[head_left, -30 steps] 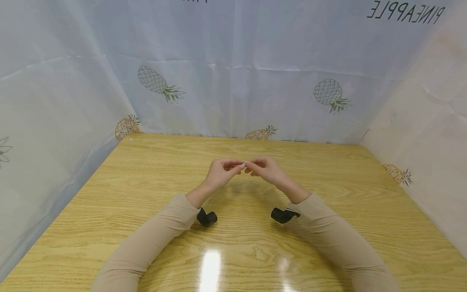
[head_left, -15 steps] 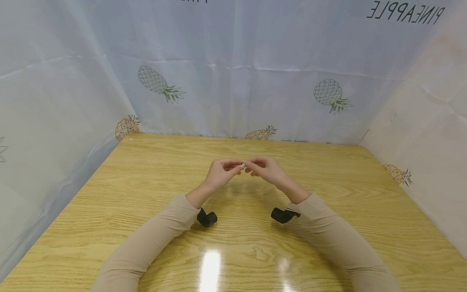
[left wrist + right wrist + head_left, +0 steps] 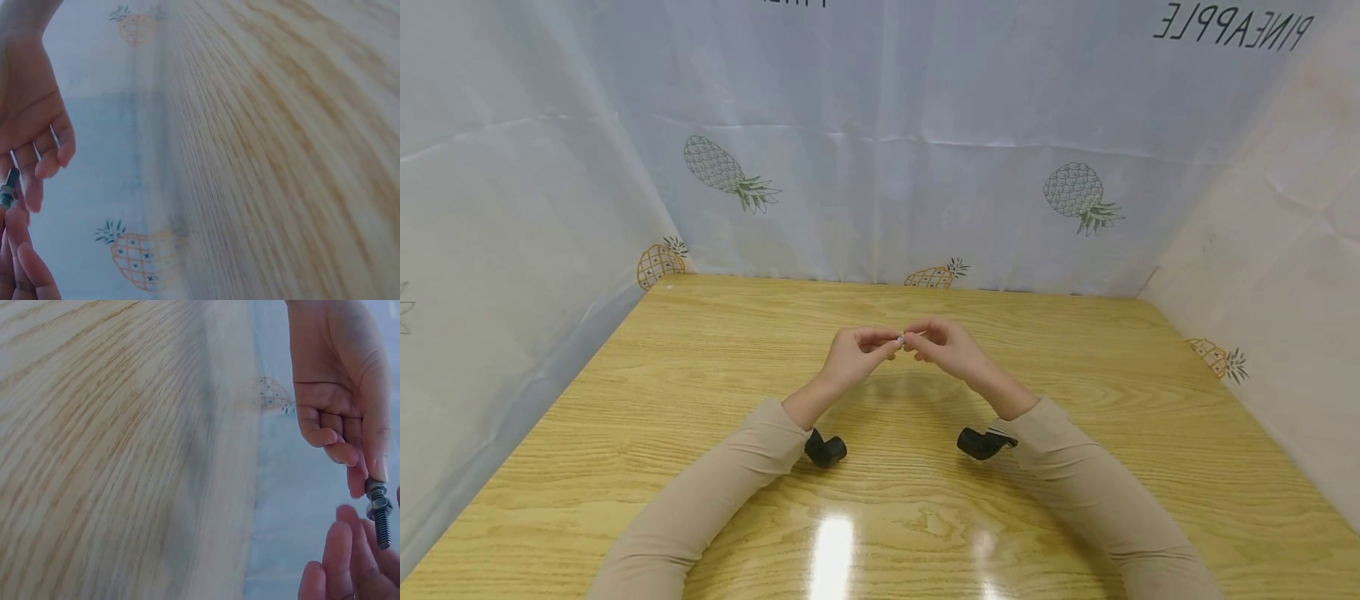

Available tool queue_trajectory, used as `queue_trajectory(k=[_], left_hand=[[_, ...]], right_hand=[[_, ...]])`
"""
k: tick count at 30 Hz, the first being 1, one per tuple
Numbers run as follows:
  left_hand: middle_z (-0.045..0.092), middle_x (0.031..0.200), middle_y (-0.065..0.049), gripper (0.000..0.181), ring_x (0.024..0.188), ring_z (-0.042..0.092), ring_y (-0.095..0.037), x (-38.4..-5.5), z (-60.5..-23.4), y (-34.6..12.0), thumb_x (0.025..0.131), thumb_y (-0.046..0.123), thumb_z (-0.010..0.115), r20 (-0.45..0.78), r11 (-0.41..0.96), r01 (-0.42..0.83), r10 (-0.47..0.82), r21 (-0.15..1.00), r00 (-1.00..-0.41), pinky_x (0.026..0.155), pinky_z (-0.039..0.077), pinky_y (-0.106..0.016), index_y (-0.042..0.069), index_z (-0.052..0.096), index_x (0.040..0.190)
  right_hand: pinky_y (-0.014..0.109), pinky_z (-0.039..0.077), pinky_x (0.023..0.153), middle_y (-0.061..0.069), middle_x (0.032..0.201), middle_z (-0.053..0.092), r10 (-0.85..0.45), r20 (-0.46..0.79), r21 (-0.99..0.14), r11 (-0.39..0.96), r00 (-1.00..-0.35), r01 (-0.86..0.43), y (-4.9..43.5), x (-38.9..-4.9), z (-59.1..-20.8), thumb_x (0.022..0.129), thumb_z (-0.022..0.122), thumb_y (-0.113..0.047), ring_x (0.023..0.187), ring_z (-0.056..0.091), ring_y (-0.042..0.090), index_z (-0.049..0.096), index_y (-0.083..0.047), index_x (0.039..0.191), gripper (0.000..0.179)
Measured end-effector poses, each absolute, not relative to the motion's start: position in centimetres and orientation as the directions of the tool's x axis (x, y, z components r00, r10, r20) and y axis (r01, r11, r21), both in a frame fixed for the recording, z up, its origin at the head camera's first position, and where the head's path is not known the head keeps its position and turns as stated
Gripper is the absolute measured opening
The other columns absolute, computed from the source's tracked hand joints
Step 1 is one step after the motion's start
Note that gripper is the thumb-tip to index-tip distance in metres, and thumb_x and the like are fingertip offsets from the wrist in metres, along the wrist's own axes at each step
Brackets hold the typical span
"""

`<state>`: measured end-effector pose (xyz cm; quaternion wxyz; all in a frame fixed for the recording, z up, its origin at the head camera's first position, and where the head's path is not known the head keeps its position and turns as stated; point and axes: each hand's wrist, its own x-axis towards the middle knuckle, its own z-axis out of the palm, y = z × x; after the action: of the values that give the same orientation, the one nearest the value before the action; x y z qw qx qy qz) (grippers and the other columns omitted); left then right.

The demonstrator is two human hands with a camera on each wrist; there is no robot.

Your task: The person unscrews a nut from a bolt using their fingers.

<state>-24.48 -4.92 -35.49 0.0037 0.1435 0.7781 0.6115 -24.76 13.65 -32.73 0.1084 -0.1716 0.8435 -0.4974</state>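
A small metal bolt with a hex nut on its thread is held up between my two hands, above the table. My right hand pinches the bolt's head between thumb and fingertips. My left hand faces it from the other side, thumb and fingertips curled around the nut and the threaded end. In the right wrist view its thumb shows only at the edge, with a narrow gap beside the nut. The dark thread tip points towards the left palm in the left wrist view.
The wood-grain table stretches out on all sides below the hands. White curtains with pineapple prints stand behind it and along both sides. Black camera mounts, one at the left wrist and one at the right wrist, hang beneath the sleeves.
The right hand's index finger has lifted slightly and its fingertips have shifted a little at the bolt. The left hand and both forearms look unmoved.
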Motion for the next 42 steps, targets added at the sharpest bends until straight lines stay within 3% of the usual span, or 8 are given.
queue_trajectory(k=[3, 9, 12, 19, 25, 32, 38, 42], left_hand=[[0.071, 0.105, -0.014, 0.025, 0.083, 0.069, -0.017, -24.5, -35.6, -4.9, 0.089, 0.02, 0.064, 0.171, 0.215, 0.221, 0.23, 0.951, -0.958, 0.076, 0.053, -0.027, 0.006, 0.07, 0.109], [0.07, 0.106, -0.017, 0.026, 0.083, 0.069, -0.02, -24.2, -35.3, -4.9, 0.088, 0.019, 0.065, 0.17, 0.205, 0.218, 0.225, 0.954, -0.959, 0.074, 0.052, -0.024, 0.003, 0.069, 0.109], [0.07, 0.106, -0.016, 0.027, 0.083, 0.068, -0.018, -24.4, -35.6, -4.9, 0.088, 0.02, 0.065, 0.167, 0.201, 0.213, 0.222, 0.956, -0.961, 0.074, 0.052, -0.024, 0.005, 0.069, 0.109], [0.068, 0.111, -0.018, 0.029, 0.09, 0.067, -0.026, -24.5, -35.5, -4.9, 0.09, 0.019, 0.063, 0.157, 0.225, 0.21, 0.235, 0.951, -0.959, 0.074, 0.051, -0.025, 0.002, 0.067, 0.113], [0.067, 0.109, -0.023, 0.027, 0.093, 0.066, -0.034, -22.9, -33.6, -4.9, 0.09, 0.011, 0.061, 0.152, 0.222, 0.206, 0.238, 0.953, -0.959, 0.074, 0.052, -0.023, -0.004, 0.066, 0.112], [0.068, 0.107, -0.021, 0.026, 0.086, 0.068, -0.021, -21.8, -32.5, -4.9, 0.091, 0.012, 0.06, 0.172, 0.242, 0.232, 0.244, 0.942, -0.954, 0.072, 0.051, -0.023, -0.003, 0.066, 0.112], [0.068, 0.109, -0.021, 0.026, 0.09, 0.067, -0.027, -21.8, -32.5, -4.9, 0.091, 0.012, 0.06, 0.147, 0.233, 0.204, 0.238, 0.951, -0.96, 0.07, 0.048, -0.019, -0.002, 0.067, 0.112], [0.068, 0.107, -0.022, 0.026, 0.091, 0.067, -0.031, -21.9, -32.5, -4.9, 0.091, 0.012, 0.061, 0.144, 0.223, 0.198, 0.239, 0.954, -0.96, 0.071, 0.049, -0.019, -0.002, 0.066, 0.112]], right_hand=[[0.048, 0.046, 0.096, 0.022, 0.117, 0.063, -0.407, -0.031, -0.881, 0.443, -0.913, -0.167, 13.7, -24.8, -32.9, 0.097, 0.05, -0.029, 0.111, 0.056, 0.039, 0.056, 0.0, 0.123, 0.039], [0.05, 0.047, 0.093, 0.019, 0.121, 0.059, -0.371, 0.005, -0.874, 0.45, -0.929, -0.185, 13.5, -24.7, -33.0, 0.092, 0.06, -0.019, 0.106, 0.058, 0.033, 0.057, -0.003, 0.118, 0.031], [0.049, 0.048, 0.092, 0.017, 0.123, 0.057, -0.368, 0.013, -0.87, 0.454, -0.93, -0.192, 13.5, -24.7, -33.0, 0.091, 0.061, -0.023, 0.107, 0.058, 0.031, 0.055, -0.005, 0.12, 0.035], [0.048, 0.047, 0.094, 0.022, 0.118, 0.061, -0.4, -0.028, -0.882, 0.442, -0.916, -0.166, 13.7, -24.8, -33.2, 0.097, 0.051, -0.028, 0.11, 0.058, 0.038, 0.055, -0.001, 0.122, 0.038], [0.048, 0.049, 0.091, 0.018, 0.122, 0.059, -0.381, 0.008, -0.861, 0.468, -0.925, -0.2, 13.5, -24.8, -33.2, 0.092, 0.06, -0.021, 0.105, 0.06, 0.031, 0.055, -0.003, 0.12, 0.034], [0.049, 0.048, 0.093, 0.021, 0.118, 0.062, -0.379, -0.016, -0.875, 0.453, -0.925, -0.17, 13.5, -24.8, -33.1, 0.096, 0.053, -0.029, 0.108, 0.058, 0.039, 0.054, -0.002, 0.125, 0.04], [0.045, 0.05, 0.09, 0.019, 0.116, 0.063, -0.367, 0.0, -0.859, 0.476, -0.93, -0.188, 13.6, -24.8, -33.1, 0.094, 0.057, -0.025, 0.105, 0.06, 0.034, 0.059, -0.003, 0.118, 0.033], [0.042, 0.051, 0.09, 0.018, 0.123, 0.058, -0.371, 0.029, -0.852, 0.477, -0.928, -0.217, 13.7, -24.7, -32.9, 0.09, 0.063, -0.022, 0.107, 0.06, 0.031, 0.054, -0.003, 0.123, 0.039]])
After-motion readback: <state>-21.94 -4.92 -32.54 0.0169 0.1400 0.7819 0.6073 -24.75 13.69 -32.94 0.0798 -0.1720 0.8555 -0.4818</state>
